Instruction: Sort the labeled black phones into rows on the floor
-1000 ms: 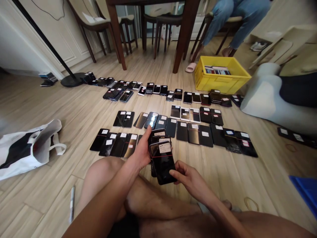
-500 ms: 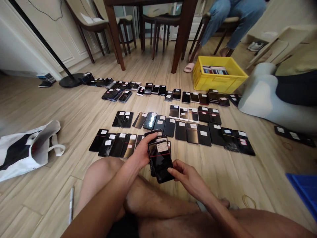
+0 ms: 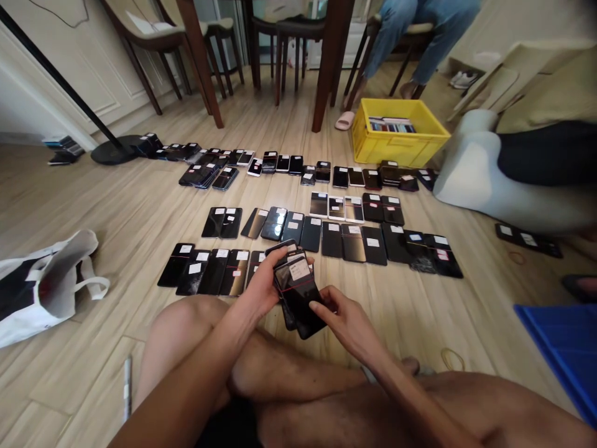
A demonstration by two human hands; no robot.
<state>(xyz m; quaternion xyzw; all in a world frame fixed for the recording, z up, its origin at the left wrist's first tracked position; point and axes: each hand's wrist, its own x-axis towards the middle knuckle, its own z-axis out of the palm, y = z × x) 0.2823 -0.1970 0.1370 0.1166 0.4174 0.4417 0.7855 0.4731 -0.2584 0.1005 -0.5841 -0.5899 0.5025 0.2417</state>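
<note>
Above my crossed legs, my left hand is closed round the left side of a small stack of smartphones. On top lies a dark smartphone with a white label and a red band across its screen. The fingers of my right hand pinch that top phone at its lower right edge. The phones below are fanned out, mostly hidden. Just beyond my hands, a row of labelled dark phones lies flat on the floor, and another row of phones lies behind it.
Farther back are more phones and a yellow crate with thin items inside. A white bag lies left, a pen near my knee, a rubber band and a blue bin right. Beyond, a person in jeans sits.
The view has shifted slightly, so the floor items sit a little farther left. In my hands the top phone is tilted a bit more, its upper end turned left. Both hands keep their hold.
</note>
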